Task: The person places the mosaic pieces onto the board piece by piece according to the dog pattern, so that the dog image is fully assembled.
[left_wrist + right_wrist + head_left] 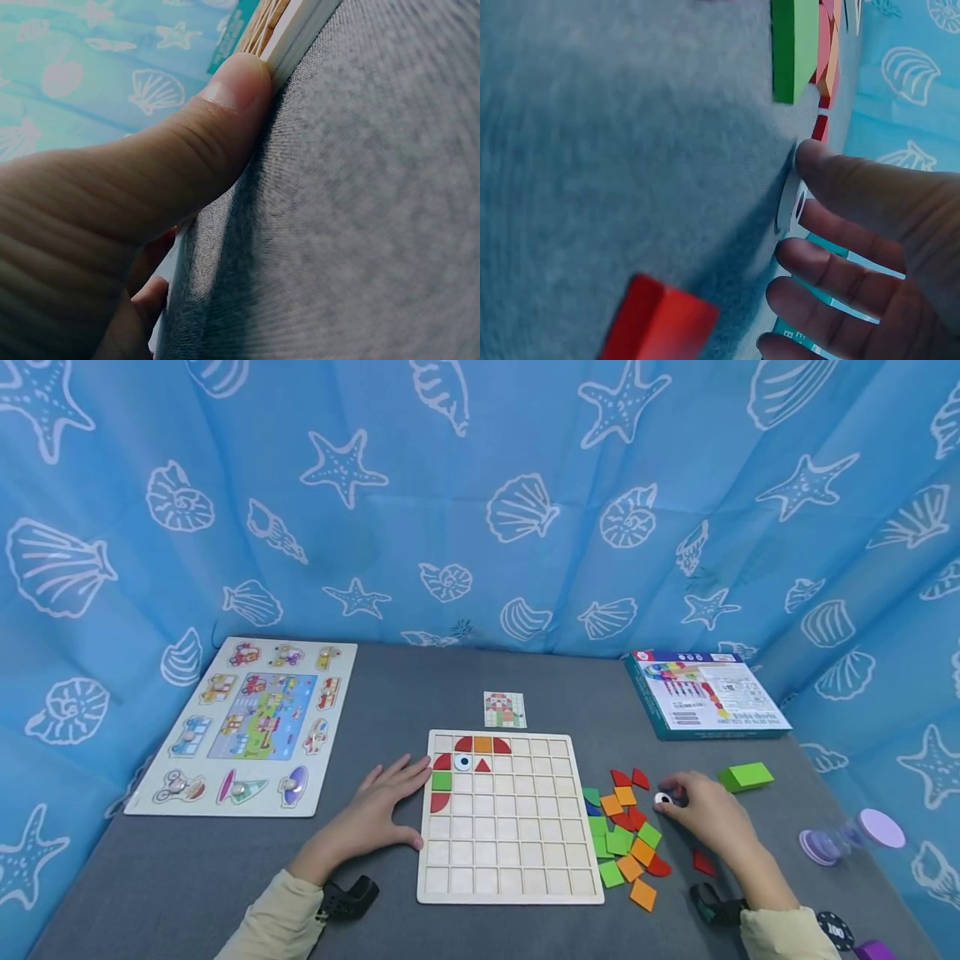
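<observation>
A wooden grid board point(510, 835) lies on the grey table. My left hand point(378, 810) rests at its left edge with fingers spread, and the thumb point(236, 82) touches the rim in the left wrist view. Red, orange and green pieces and a round eye piece point(462, 762) sit in the board's upper left cells. To the right of the board, my right hand point(708, 810) pinches a second white eye disc point(662, 799) between thumb and fingers, low over the table. Loose coloured tiles point(618, 841) lie between that hand and the board.
Behind the board lies a small pattern card point(505, 710). A knob puzzle point(262, 727) is at the left, a boxed set point(705, 693) at the back right. Near my right arm are a green block point(746, 777), a red piece point(703, 862) and a purple hourglass-shaped object point(847, 837).
</observation>
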Demonstrator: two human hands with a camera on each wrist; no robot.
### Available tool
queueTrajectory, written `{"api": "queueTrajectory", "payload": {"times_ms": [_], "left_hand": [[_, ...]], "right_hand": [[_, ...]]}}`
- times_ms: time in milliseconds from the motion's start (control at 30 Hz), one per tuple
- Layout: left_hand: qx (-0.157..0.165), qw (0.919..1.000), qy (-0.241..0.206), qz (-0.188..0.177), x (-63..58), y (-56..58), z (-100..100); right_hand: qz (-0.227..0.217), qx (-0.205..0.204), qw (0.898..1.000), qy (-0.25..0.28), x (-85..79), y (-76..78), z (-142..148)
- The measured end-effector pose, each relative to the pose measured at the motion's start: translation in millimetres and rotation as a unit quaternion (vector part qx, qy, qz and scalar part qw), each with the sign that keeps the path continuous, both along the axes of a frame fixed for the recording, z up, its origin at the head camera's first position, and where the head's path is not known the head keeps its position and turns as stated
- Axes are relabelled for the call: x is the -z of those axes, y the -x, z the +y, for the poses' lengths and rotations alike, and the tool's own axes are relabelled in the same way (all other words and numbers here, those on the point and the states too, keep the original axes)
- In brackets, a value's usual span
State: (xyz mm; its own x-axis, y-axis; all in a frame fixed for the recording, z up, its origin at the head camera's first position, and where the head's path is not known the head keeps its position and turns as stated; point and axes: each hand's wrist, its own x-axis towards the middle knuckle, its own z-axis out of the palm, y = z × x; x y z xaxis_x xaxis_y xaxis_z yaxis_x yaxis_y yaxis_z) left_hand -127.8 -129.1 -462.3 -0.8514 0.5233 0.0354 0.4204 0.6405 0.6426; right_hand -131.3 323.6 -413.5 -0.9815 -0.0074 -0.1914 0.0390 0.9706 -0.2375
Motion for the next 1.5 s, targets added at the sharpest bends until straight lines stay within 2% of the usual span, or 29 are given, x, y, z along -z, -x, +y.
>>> {"api": "queueTrajectory", "payload": {"times_ms": [133, 333, 433, 600, 767, 900, 1167, 1500], "left_hand": [[0.004, 1.0, 0.003, 0.006, 1.8, 0.9, 0], [0.007, 1.0, 0.003, 0.006, 0.8, 1.1, 0], [0.005, 1.0, 0.003, 0.005, 0.4, 0.9, 0], [0.0, 1.0, 0.003, 0.002, 1.4, -0.1, 0], [-0.002, 1.0, 0.002, 0.003, 4.2, 0.2, 0], [-0.002, 1.0, -0.001, 0.003, 4.1, 0.7, 0], [-0.005, 0.9999, 0.012, 0.0, 3.1, 1.3, 0], [-0.005, 0.9999, 0.01, -0.001, 1.6, 0.1, 1]], "right_hand": [[0.0, -0.011, 1.0, -0.003, 0.7, -0.1, -2], [0.055, -0.04, 0.998, 0.007, -9.7, 4.2, -22], [0.079, -0.061, 0.995, 0.031, -14.7, 11.8, -46], [0.109, -0.133, 0.984, 0.055, -17.1, 27.7, -104], [0.098, -0.183, 0.977, 0.048, -14.9, 41.1, -157], [0.087, -0.209, 0.973, 0.043, -7.7, 47.8, -182], [0.067, -0.223, 0.972, 0.01, 3.7, 52.6, -196], [0.077, -0.221, 0.972, 0.01, 1.7, 50.6, -194]]}}
